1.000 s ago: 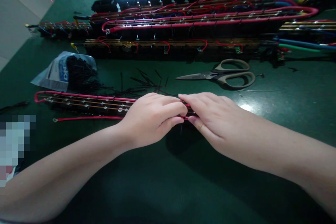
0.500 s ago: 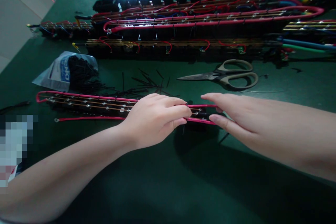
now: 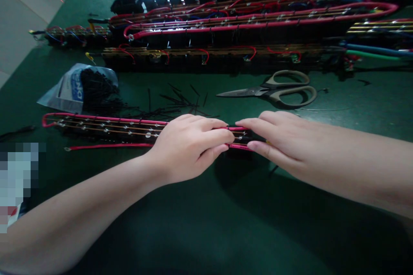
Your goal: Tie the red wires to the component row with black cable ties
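Head view, wired strip [image 3: 109, 128]: lies crosswise under the fingers [image 3: 219, 137], long axis left-right, most visible length to their left.
Left hand [image 3: 193, 148]: fingers curled over the strip, holding it.
Right hand [image 3: 284, 142]: equally near, thumb and fingers parted, straddling it; gripping, I can't tell.

Red cable [image 3: 111, 145], coppery rods [image 3: 116, 127], dark green table [image 3: 206, 223], grey-handled scissors [image 3: 269, 90]

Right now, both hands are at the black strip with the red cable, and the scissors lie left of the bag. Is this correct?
No: the scissors lie right of the bag, as the head view shows. The left hand and right hand are at the black strip with the red cable.
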### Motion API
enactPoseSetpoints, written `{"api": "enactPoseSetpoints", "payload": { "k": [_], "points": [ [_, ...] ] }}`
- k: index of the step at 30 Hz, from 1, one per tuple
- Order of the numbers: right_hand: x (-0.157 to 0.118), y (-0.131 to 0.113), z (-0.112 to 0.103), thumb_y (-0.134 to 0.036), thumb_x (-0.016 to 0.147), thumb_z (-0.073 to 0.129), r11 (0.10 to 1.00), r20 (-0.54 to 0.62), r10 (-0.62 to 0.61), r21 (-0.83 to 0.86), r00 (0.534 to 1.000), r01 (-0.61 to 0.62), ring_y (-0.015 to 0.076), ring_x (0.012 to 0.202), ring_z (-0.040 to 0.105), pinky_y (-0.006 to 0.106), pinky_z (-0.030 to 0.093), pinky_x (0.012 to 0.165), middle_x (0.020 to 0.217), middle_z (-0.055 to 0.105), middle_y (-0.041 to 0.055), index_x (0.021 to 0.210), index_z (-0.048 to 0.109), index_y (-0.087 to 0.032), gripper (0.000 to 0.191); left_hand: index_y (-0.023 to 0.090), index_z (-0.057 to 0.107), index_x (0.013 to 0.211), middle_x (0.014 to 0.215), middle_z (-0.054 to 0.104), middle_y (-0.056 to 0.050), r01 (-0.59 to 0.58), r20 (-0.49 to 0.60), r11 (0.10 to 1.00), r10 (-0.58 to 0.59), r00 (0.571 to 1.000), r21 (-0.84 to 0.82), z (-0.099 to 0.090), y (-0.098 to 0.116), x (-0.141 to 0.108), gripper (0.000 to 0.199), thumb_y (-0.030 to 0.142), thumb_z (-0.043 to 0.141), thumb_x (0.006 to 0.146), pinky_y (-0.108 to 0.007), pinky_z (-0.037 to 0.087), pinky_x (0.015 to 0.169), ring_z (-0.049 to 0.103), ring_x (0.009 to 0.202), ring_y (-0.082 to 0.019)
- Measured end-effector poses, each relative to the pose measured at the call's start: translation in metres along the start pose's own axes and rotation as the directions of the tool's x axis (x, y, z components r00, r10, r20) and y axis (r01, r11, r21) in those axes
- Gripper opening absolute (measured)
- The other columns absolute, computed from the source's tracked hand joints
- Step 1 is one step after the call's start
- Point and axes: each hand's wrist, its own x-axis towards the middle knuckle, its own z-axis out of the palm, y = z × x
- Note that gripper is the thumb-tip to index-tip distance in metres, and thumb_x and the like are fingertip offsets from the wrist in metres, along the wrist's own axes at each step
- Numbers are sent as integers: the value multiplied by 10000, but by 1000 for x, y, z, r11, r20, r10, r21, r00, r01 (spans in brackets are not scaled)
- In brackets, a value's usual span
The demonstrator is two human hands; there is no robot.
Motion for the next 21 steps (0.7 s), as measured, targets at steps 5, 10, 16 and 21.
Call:
{"api": "enactPoseSetpoints", "payload": {
  "k": [5,10,16,21],
  "points": [
    [1,-3,-1,-674,1023,310,1000,24,-7,-20,1000,8,289,834,707,392,506,658,1062,763,124,1237,707,-253,616,247,747,1101,1199,790,-41,-7,-15,1000,7,1000,4,1,0,0,225,286,528,1074,-339,539,871,755,1062,-219],
    [2,-10,1,-650,1037,349,1000,10,-17,-26,1000,17,290,850,719,392,505,679,1075,780,108,1219,700,-252,560,241,745,1096,1198,789,-45,-12,-22,1000,12,1000,10,1,-1,-1,221,291,531,1072,-340,540,874,751,1070,-220],
    [5,-17,0,-570,1046,373,999,18,-23,-29,1000,24,286,828,713,376,487,661,1022,771,101,1183,682,-244,470,217,710,1073,1236,768,-62,-18,-30,997,21,999,70,4,1,-2,186,281,535,1068,-349,543,883,736,1081,-220],
    [9,-15,-4,-541,1039,325,999,62,-11,-47,998,14,292,832,713,368,468,633,1054,762,93,1328,626,-275,495,226,678,1022,1203,745,-52,-228,-150,920,287,946,318,7,1,-3,104,166,594,1013,-381,518,969,667,1120,-212]
  ]
}}
